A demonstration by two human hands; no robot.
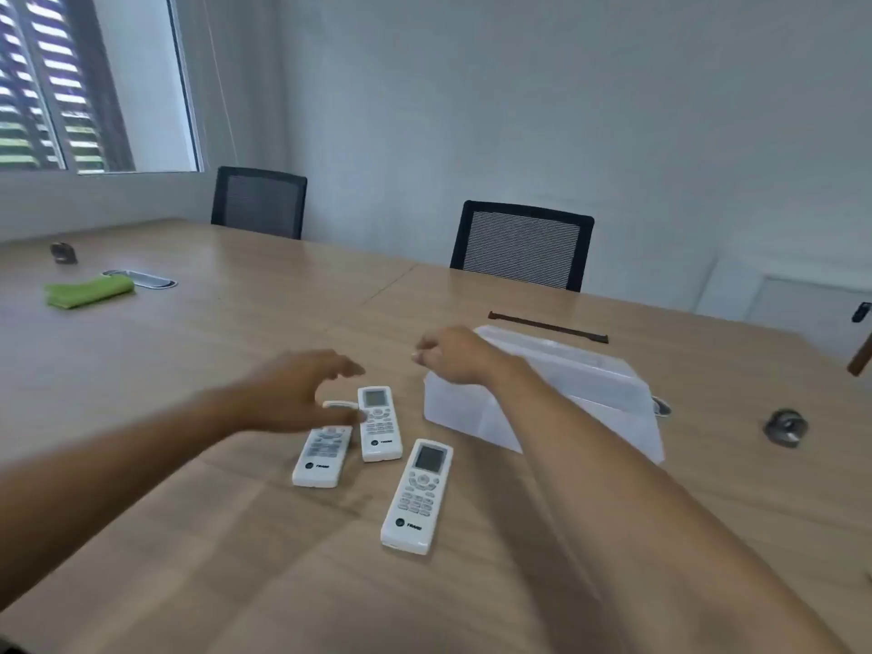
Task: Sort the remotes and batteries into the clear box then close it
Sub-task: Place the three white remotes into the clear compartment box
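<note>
Beneath the left hand (pixel 302 394), fingers spread, lies the leftmost white remote (pixel 322 457) (long axis pointing away), the loosely curled right hand (pixel 450 354) farther off.

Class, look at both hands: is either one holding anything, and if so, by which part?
The left hand is open above the remotes, gripping nothing. The right hand is curled over the clear box; whether it pinches something small cannot be told.
</note>
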